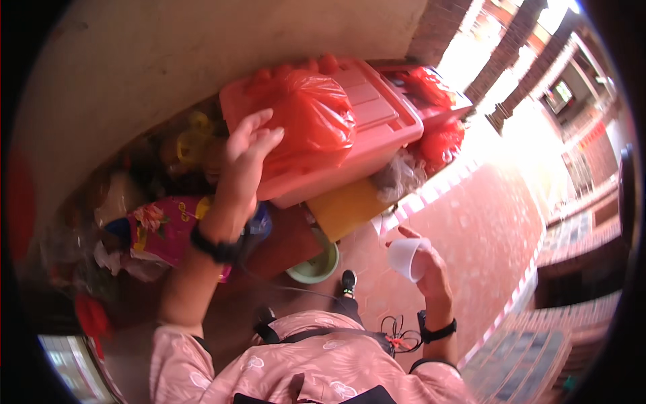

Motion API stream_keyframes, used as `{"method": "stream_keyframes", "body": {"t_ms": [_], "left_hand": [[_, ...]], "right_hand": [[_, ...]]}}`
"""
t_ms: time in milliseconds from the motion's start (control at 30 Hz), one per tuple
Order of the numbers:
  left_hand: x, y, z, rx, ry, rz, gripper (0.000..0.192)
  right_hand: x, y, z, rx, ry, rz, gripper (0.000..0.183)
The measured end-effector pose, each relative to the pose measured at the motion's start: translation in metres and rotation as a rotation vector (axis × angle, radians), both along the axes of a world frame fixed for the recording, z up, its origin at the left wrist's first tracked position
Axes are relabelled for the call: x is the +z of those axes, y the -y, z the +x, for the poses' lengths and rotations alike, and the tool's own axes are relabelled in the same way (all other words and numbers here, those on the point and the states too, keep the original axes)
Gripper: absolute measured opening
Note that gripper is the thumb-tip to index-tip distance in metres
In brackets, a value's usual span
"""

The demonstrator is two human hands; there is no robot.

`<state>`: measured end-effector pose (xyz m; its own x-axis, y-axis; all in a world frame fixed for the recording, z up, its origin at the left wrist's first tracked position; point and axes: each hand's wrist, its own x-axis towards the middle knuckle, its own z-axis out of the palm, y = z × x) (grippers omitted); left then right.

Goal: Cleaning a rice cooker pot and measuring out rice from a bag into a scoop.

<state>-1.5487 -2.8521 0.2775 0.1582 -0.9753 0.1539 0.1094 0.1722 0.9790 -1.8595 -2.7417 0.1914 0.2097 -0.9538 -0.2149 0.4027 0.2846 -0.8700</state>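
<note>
My left hand reaches out with its fingers apart and nothing in them. Behind it in the view is a full red plastic bag, tied into a bulging bundle on the lid of a pink plastic storage box. Whether the fingertips touch the bag I cannot tell. Lower on the right, my right hand has its fingers wrapped around a translucent white plastic cup, tilted with its mouth towards me. I cannot see what is in the cup.
A yellow board or box and a pale green basin sit below the storage box. Left lies a magenta flowered package among cluttered bags. More red bags are at the right. A coiled black cable hangs by my waist.
</note>
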Motion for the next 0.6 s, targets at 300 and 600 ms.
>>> {"method": "stream_keyframes", "body": {"t_ms": [300, 600], "left_hand": [[-0.044, 0.137, -0.029, 0.524, 0.567, 0.123, 0.053], [-0.008, 0.136, -0.043, 0.086, 0.033, -0.117, 0.017]], "right_hand": [[0.008, 0.084, -0.143, 0.118, -0.064, -0.011, 0.062], [-0.033, 0.127, -0.213, 0.030, 0.068, -0.009, 0.063]]}}
